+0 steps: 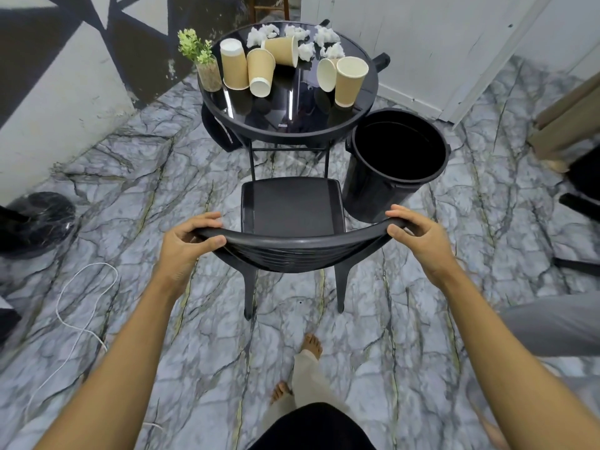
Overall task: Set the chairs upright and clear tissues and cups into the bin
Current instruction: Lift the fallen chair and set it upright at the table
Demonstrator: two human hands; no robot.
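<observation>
A black chair (292, 206) stands upright on its legs in front of me, its seat facing the table. My left hand (188, 238) grips the left end of its curved backrest and my right hand (418, 232) grips the right end. Beyond it a round black glass table (285, 125) carries several tan paper cups (349, 81), some standing, some upturned or lying on their sides, and several crumpled white tissues (324, 35) at its far side. An open, empty black bin (396, 164) stands on the floor right of the table and chair.
A small green plant in a glass pot (207, 64) sits at the table's left edge. A white cable (81, 306) lies on the marble floor at left, near a black round base (39, 219). Dark furniture parts (581, 203) show at the right edge. My bare feet are below.
</observation>
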